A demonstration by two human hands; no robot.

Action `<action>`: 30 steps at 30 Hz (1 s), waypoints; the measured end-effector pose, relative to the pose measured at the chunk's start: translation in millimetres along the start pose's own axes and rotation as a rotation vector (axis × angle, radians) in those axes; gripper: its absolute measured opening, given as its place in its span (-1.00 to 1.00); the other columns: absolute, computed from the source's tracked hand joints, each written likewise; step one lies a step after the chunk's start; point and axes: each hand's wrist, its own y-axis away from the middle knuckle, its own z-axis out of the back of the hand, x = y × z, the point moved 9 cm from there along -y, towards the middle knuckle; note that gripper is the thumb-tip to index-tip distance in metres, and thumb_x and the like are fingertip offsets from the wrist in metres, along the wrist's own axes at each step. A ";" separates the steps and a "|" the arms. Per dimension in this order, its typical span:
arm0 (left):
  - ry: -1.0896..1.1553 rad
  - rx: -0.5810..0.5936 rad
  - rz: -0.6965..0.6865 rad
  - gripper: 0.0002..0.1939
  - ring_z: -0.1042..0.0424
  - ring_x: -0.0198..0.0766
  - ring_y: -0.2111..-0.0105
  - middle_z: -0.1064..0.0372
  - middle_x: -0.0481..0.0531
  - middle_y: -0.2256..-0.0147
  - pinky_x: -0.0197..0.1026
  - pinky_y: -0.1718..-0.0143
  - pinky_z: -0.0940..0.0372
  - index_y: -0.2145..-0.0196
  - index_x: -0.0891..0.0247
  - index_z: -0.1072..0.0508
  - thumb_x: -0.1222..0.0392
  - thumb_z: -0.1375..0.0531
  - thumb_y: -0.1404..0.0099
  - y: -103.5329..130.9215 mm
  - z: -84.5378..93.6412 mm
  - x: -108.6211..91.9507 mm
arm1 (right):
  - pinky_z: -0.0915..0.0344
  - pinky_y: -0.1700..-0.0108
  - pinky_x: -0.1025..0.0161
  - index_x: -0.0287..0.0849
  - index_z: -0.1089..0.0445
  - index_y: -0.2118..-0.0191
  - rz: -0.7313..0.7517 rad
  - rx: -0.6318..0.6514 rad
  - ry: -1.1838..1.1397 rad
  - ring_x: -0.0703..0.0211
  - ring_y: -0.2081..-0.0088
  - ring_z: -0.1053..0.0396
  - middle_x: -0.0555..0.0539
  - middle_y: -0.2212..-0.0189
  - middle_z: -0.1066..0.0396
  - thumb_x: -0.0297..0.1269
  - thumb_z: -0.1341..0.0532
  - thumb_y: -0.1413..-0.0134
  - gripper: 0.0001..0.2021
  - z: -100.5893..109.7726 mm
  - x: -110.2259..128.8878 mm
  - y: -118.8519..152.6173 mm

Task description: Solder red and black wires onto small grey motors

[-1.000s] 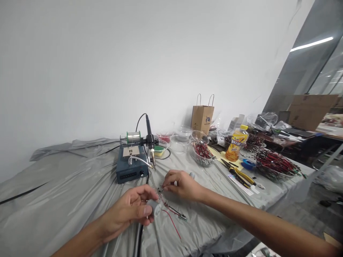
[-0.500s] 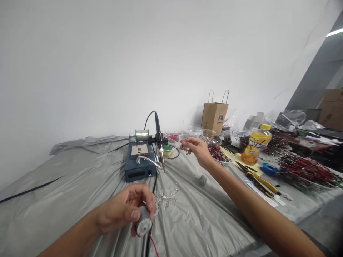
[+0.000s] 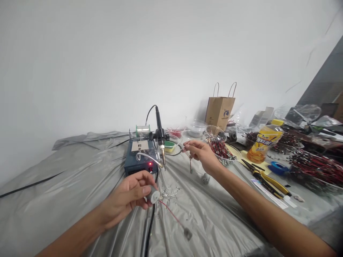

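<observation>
We moved left hand (image 3: pixel 128 198) up gripping motor (image 3: pixel 154 196) | right hand (image 3: pixel 203 157) pinched a wire piece (image 3: pixel 189 161), probably, at 1 o'clock of solder station (image 3: pixel 140 159) | LED now red

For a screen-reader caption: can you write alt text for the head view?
The left hand grips a small motor trailing a red wire, while the right hand pinches a thin wire lead beside a soldering iron on its blue station.

Bare forearms, no sleeves, left grip (image 3: pixel 128 198), right grip (image 3: pixel 203 157)
</observation>
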 end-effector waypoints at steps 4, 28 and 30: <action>-0.034 -0.128 0.006 -0.69 -0.42 -0.42 0.40 -0.33 -0.03 0.27 -0.42 0.37 -0.43 0.20 0.26 -0.50 0.07 -0.46 -0.25 -1.5 6.2 6.0 | 0.16 0.55 0.36 -0.22 -0.43 0.20 -0.159 0.160 -0.051 0.42 0.58 -0.05 -0.11 0.27 -0.52 -0.08 -0.40 0.04 -0.64 -15.1 -8.2 8.7; -0.042 -0.383 -0.055 -0.58 -0.50 -0.33 0.20 -0.48 0.00 0.20 -0.39 0.08 -0.45 0.05 0.22 -0.56 0.07 -0.50 -0.19 3.6 16.0 9.0 | -0.25 -0.04 0.01 -0.16 -0.57 0.16 0.817 0.020 1.064 -0.07 -0.03 -0.38 -0.16 -0.01 -0.52 -0.34 -0.18 -0.36 -0.82 -25.5 64.7 41.2; -0.096 -0.393 -0.072 -0.56 -0.50 -0.33 0.23 -0.48 0.01 0.22 -0.38 0.12 -0.44 0.03 0.23 -0.55 0.03 -0.49 -0.20 4.5 15.9 6.6 | -0.23 0.04 0.02 -0.15 -0.56 0.14 0.814 0.042 1.018 -0.04 0.08 -0.38 -0.15 0.11 -0.55 -0.36 -0.18 -0.36 -0.82 -26.8 63.8 41.0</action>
